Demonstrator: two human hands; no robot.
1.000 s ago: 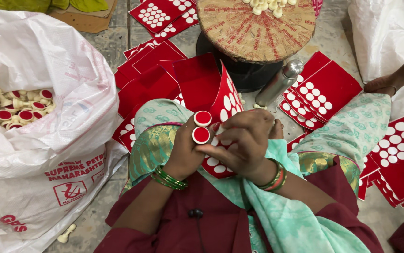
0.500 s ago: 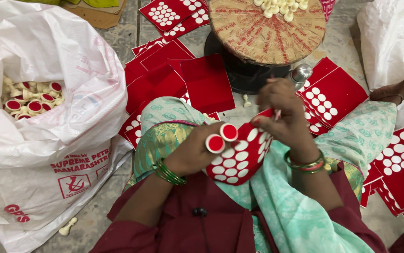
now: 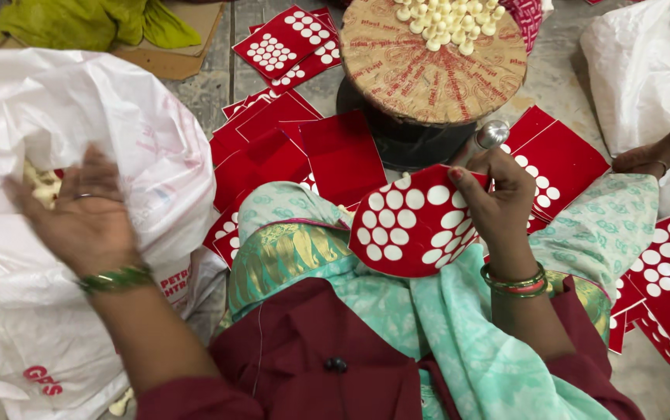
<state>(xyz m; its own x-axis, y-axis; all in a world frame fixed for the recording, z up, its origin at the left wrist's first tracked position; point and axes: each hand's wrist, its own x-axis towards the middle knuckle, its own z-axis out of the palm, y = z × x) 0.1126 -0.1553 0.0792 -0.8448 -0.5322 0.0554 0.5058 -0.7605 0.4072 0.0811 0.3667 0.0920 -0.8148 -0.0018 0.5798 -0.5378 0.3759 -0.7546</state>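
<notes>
Left hand (image 3: 78, 214) spread, blurred, over mouth of white bag (image 3: 117, 140), beside pale pieces inside. Right hand (image 3: 498, 202) pinching edge of red card (image 3: 412, 225) with white dots, bent over lap. More red cards (image 3: 335, 155) scattered on floor. Round woven tray (image 3: 428, 74) ahead, white beads (image 3: 447, 19) on top. Another person's hand (image 3: 646, 159) at right.
</notes>
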